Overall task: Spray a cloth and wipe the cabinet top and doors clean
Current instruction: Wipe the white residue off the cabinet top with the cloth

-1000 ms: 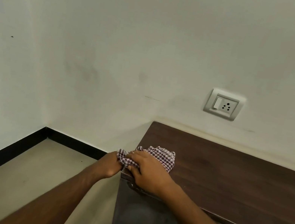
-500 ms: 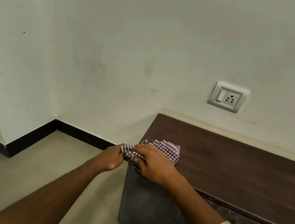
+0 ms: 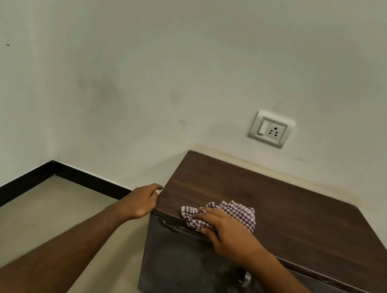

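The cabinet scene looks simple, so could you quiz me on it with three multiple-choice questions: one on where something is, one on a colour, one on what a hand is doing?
1. Where does the checked cloth lie?
A. on the floor
B. on the cabinet top, near its front left corner
C. hung over the wall socket

2. What colour is the cabinet top?
A. dark brown
B. white
C. green

3. What is the right hand doing?
A. hanging idle
B. holding a spray bottle
C. pressing the cloth down

Answers: 1 B, the cloth sits by that corner. 2 A, dark wood grain shows. 3 C, its fingers lie over the cloth, while the left hand rests against the cabinet's left edge.
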Available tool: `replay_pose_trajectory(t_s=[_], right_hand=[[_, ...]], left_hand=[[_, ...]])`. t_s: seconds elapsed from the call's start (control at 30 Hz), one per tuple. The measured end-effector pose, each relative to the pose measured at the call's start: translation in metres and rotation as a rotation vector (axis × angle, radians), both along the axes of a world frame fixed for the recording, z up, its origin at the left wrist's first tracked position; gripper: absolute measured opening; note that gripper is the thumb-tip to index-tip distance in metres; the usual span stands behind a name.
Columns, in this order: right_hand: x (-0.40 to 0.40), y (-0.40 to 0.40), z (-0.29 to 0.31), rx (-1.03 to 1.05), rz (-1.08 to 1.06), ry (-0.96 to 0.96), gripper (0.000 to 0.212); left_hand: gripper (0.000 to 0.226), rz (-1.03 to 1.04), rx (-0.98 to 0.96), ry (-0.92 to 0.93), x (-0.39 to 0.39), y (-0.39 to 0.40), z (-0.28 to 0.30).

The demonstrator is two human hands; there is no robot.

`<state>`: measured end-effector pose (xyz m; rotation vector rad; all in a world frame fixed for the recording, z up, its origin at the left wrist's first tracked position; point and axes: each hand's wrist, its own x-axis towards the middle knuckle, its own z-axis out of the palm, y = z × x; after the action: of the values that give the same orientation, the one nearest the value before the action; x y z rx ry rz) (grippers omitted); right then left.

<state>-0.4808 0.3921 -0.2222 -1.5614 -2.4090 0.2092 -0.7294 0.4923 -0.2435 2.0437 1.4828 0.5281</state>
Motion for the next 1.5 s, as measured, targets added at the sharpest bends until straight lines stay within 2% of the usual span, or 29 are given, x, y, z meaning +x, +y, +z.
replay_pose_trajectory(t_s=[0.57, 0.83, 1.27, 1.37, 1.43, 1.5], right_hand=[[0.122, -0.054, 0.009, -0.104, -0.331, -0.078, 0.040], [0.155, -0.069, 0.012, -0.116, -0.391, -0.124, 0.041], [0.201, -0.106, 0.028, -0.201, -0.511, -0.115, 0.039], [0.215, -0.117, 0.037, -0.227, -0.565, -0.140, 0.033], [0.224, -0.125, 0.044, -0.213, -0.624, -0.092, 0.024], [0.233, -0.133, 0.052, -0.130, -0.703, 0.071, 0.012]], left_hand=[[0.040, 0.009, 0.040, 0.012, 0.029, -0.013, 0.029], [0.045, 0.009, 0.106, 0.055, 0.051, -0.021, 0.039], [0.050, -0.132, 0.148, 0.126, 0.106, -0.040, 0.053], [0.050, -0.160, 0.146, 0.133, 0.119, -0.044, 0.055], [0.050, -0.176, 0.144, 0.128, 0.130, -0.047, 0.059], [0.050, -0.197, 0.148, 0.122, 0.142, -0.051, 0.062]])
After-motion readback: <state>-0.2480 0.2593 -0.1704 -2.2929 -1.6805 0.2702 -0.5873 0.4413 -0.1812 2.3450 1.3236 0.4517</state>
